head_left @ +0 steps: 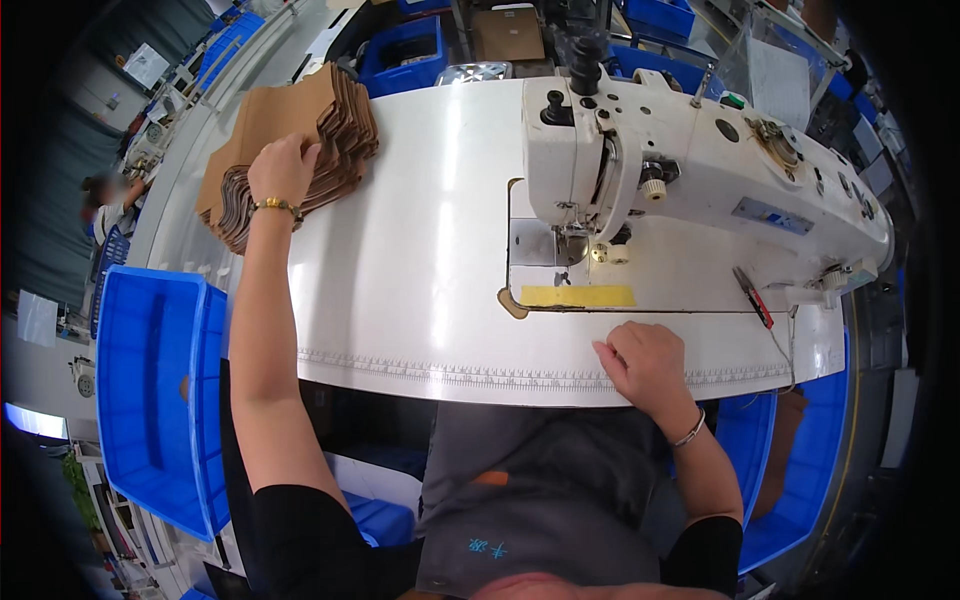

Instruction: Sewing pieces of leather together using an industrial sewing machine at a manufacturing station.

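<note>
A thick stack of flat brown pieces [285, 110], leather-like with wavy edges, lies at the far left of the white sewing table. My left hand [282, 172] is on top of that stack with curled fingers, closed on a brown piece at the top; the fingertips are partly hidden. Near the table's front edge my right hand [645, 362] rests in a loose fist, thumb out, with nothing showing in it. Beyond it stands a white sewing machine [690, 140], its needle area over a metal plate [532, 243]. A yellow strip [578, 296] lies in front of the needle.
Small red-and-black snips [753, 298] lie right of my right hand. A ruler tape [450, 377] runs along the front edge of the table [420, 250]. Blue bins stand at the left [150, 390] and lower right [800, 500]. More blue crates [403, 55] are behind the table.
</note>
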`<state>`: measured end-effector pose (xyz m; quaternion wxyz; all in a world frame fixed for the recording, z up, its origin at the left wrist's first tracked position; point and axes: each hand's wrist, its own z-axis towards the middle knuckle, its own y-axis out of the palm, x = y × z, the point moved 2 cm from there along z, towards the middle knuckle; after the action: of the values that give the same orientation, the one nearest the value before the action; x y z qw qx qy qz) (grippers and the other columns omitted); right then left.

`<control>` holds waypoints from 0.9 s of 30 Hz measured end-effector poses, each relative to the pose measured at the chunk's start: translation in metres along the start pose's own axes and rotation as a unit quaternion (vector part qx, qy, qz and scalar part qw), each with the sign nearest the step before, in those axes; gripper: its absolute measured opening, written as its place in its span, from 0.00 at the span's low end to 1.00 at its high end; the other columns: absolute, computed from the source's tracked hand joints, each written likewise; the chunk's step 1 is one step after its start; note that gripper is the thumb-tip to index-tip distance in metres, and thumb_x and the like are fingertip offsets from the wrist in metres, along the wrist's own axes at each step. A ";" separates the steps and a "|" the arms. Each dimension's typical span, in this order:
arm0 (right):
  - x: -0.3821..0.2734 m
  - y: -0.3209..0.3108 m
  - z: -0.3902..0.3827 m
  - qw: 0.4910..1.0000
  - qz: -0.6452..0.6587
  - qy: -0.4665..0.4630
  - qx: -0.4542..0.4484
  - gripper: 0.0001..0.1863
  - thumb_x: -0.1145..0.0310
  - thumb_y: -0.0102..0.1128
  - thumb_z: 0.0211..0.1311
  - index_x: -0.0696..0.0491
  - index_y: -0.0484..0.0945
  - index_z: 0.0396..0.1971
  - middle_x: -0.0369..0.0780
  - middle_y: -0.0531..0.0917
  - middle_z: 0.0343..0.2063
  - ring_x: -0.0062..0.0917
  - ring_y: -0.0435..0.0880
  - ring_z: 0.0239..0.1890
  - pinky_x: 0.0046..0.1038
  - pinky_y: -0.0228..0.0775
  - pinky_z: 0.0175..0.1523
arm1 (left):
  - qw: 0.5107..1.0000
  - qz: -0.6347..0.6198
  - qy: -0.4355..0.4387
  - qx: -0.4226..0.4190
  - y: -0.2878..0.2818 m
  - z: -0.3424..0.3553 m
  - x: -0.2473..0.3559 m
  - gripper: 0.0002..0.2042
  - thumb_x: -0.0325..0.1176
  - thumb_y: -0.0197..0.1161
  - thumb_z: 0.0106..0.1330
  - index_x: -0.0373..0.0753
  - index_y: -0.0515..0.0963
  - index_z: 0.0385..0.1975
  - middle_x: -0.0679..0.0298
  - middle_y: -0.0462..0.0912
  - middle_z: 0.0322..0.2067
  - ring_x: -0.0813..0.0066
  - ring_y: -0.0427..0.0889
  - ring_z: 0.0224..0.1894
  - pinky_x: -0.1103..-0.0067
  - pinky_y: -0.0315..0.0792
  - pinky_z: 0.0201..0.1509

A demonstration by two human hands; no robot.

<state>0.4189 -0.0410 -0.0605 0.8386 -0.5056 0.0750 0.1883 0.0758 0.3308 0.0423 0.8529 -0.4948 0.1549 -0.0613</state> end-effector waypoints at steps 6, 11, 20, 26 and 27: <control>0.000 -0.001 0.000 1.000 -0.002 0.008 -0.004 0.15 0.65 0.70 0.59 0.49 0.71 0.21 0.36 0.73 0.18 0.32 0.74 0.20 0.34 0.65 0.28 | 0.994 -0.076 -0.068 0.034 0.002 0.009 -0.009 0.13 0.43 0.59 0.72 0.43 0.86 0.42 0.53 0.89 0.36 0.47 0.86 0.41 0.59 0.80 0.47; -0.002 -0.003 0.001 1.000 0.006 -0.002 0.005 0.15 0.66 0.70 0.58 0.49 0.71 0.21 0.36 0.73 0.18 0.32 0.74 0.20 0.33 0.65 0.28 | 0.960 -0.191 -0.122 0.162 -0.003 0.015 -0.046 0.14 0.44 0.60 0.74 0.39 0.85 0.41 0.54 0.89 0.33 0.56 0.88 0.36 0.66 0.79 0.44; -0.001 -0.004 -0.001 1.000 0.004 -0.016 0.019 0.14 0.67 0.72 0.55 0.49 0.72 0.22 0.35 0.71 0.19 0.30 0.73 0.20 0.34 0.65 0.28 | 0.885 -0.315 0.126 0.319 -0.129 -0.081 0.044 0.05 0.28 0.65 0.73 0.31 0.80 0.39 0.57 0.89 0.47 0.72 0.87 0.38 0.79 0.79 0.42; -0.026 -0.007 0.022 0.980 -0.026 -0.180 0.085 0.13 0.72 0.68 0.55 0.51 0.85 0.42 0.41 0.84 0.40 0.33 0.85 0.41 0.31 0.79 0.43 | 0.917 -0.273 0.290 -0.016 -0.107 -0.201 0.128 0.06 0.25 0.67 0.64 0.38 0.75 0.34 0.54 0.86 0.53 0.54 0.84 0.59 0.66 0.81 0.55; -0.030 -0.004 0.029 0.981 -0.029 -0.176 0.081 0.13 0.72 0.68 0.55 0.51 0.85 0.42 0.41 0.84 0.40 0.33 0.85 0.41 0.31 0.79 0.43 | 0.909 -0.289 0.297 -0.042 -0.098 -0.214 0.135 0.06 0.27 0.67 0.65 0.38 0.75 0.34 0.54 0.86 0.53 0.54 0.84 0.59 0.67 0.81 0.54</control>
<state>0.3912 -0.0241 -0.0336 0.8820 -0.3968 -0.0738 0.2433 0.1389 0.0704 0.0008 0.6909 -0.5123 0.2539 -0.4425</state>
